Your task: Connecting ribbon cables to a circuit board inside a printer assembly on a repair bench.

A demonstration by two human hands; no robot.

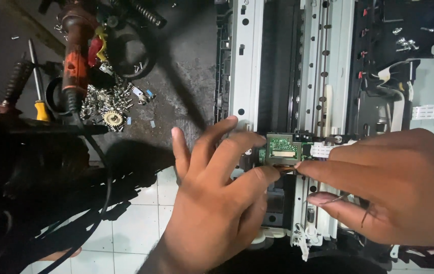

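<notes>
An opened printer frame (247,61) of grey metal rails lies in front of me. On its carriage sits a small green circuit board (281,147) with a flat white ribbon cable (323,149) beside it. My left hand (217,203) rests over the carriage, fingers spread, index fingertip touching the board's lower edge. My right hand (394,182) comes in from the right, its index fingertip meeting the left one just below the board. Whether a small part is pinched between the fingertips cannot be made out.
At the upper left lie an orange-handled soldering tool (77,45), a yellow-handled screwdriver (39,109), a pile of screws with a small gear (108,104) and springs. A black cord (106,172) runs down across white floor tiles (136,223). More ribbon cables (427,111) lie at right.
</notes>
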